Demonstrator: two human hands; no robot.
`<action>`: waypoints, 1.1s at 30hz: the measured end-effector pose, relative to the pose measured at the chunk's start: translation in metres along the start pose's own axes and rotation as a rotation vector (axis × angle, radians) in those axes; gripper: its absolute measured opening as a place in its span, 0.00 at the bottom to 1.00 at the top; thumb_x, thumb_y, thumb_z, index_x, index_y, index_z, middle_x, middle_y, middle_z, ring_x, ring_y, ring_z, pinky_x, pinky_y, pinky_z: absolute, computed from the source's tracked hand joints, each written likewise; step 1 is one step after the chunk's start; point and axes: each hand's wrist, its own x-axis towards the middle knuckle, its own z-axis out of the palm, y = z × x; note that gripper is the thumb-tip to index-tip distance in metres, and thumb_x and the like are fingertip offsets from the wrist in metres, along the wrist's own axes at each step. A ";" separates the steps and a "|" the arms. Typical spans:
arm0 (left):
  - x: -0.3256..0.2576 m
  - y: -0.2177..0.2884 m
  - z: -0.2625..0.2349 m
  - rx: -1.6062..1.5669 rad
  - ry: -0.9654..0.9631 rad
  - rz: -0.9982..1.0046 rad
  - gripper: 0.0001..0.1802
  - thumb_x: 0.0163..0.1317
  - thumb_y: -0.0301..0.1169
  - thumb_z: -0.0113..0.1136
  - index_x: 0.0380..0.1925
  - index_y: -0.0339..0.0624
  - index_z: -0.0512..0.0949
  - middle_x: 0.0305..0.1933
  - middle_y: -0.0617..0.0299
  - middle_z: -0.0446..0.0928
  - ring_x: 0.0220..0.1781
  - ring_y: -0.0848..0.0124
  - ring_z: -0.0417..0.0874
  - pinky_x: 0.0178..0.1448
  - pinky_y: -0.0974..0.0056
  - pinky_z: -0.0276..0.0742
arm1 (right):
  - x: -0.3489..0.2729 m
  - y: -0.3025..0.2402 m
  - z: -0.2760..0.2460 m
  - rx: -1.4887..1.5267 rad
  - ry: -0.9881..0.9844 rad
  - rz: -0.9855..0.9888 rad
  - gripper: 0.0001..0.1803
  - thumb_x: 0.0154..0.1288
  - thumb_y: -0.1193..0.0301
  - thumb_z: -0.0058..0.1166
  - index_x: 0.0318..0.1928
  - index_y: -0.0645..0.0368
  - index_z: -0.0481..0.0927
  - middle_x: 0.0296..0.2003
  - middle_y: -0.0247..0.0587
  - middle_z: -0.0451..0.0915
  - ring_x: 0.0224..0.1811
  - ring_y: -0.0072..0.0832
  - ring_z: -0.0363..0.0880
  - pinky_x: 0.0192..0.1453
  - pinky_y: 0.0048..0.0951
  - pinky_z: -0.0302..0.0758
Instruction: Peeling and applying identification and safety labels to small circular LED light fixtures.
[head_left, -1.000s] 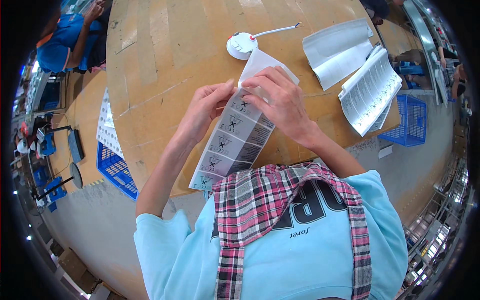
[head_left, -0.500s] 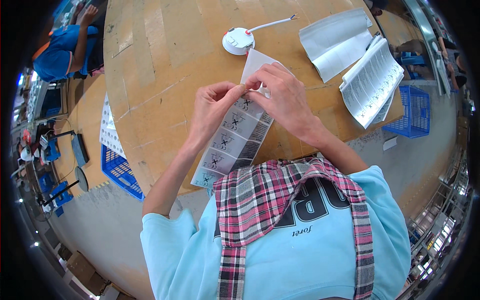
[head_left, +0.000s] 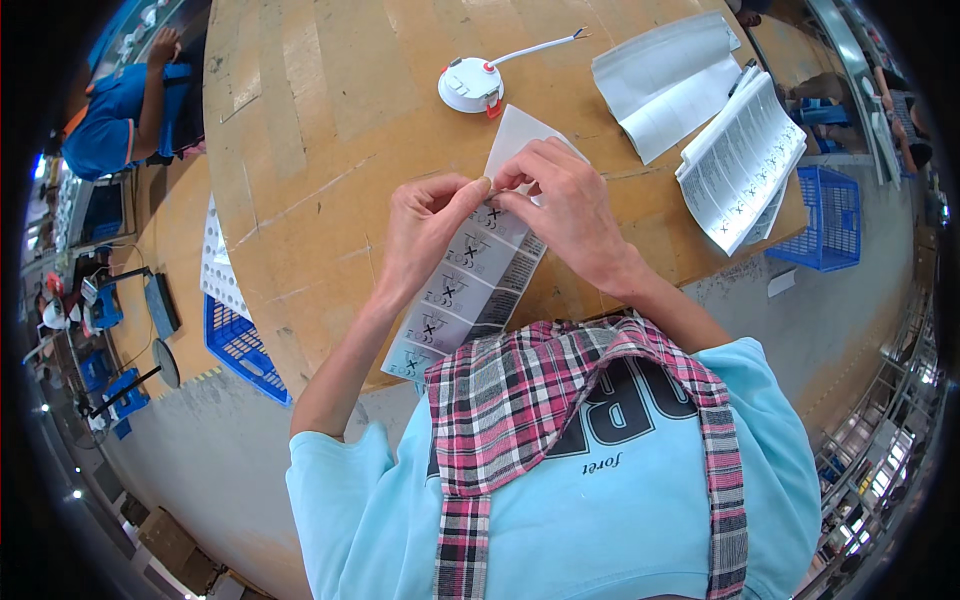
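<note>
A long sheet of printed labels (head_left: pixel 450 292) slants across the near edge of the table, its lower end close to my apron and its blank white top pointing away from me. My left hand (head_left: pixel 432 222) pinches the sheet's upper part between thumb and index finger. Right beside it, my right hand (head_left: pixel 568 208) also has its fingertips closed on the sheet; whether a single label is lifted between them is hidden by the fingers. Beyond the sheet lies a round white downlight (head_left: pixel 470 84) with red-orange clips and a white cable ending in bare wires.
Stacked label sheets (head_left: pixel 742 165) and a curled white sheet (head_left: pixel 668 85) lie on the table (head_left: pixel 330 120) at the right, with a dark pen between them. Blue crates (head_left: pixel 826 220) stand below the table on both sides. A person in blue (head_left: pixel 125 120) is at the far left.
The sheet's top has shifted slightly toward me and right, uncovering the downlight's near clip. Both hands stay pinched at nearly the same spot.
</note>
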 end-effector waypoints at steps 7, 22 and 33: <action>-0.006 -0.001 0.005 0.106 0.038 0.093 0.11 0.65 0.32 0.61 0.36 0.34 0.85 0.30 0.65 0.84 0.34 0.81 0.80 0.39 0.72 0.76 | -0.001 -0.004 -0.005 -0.044 -0.010 -0.025 0.09 0.51 0.71 0.66 0.31 0.56 0.79 0.31 0.33 0.78 0.39 0.31 0.77 0.38 0.33 0.76; -0.007 -0.013 0.005 0.100 -0.017 0.196 0.10 0.66 0.30 0.60 0.40 0.36 0.84 0.35 0.63 0.85 0.37 0.78 0.82 0.42 0.70 0.77 | -0.004 -0.006 -0.008 -0.044 -0.017 -0.013 0.09 0.50 0.73 0.66 0.31 0.55 0.77 0.30 0.32 0.76 0.38 0.32 0.76 0.39 0.32 0.76; 0.001 -0.014 -0.017 -0.303 0.057 -0.195 0.12 0.70 0.36 0.54 0.37 0.37 0.77 0.29 0.70 0.77 0.28 0.86 0.74 0.31 0.78 0.70 | -0.003 0.005 -0.010 -0.179 0.117 -0.184 0.21 0.51 0.72 0.67 0.47 0.56 0.77 0.42 0.40 0.74 0.48 0.37 0.73 0.52 0.36 0.72</action>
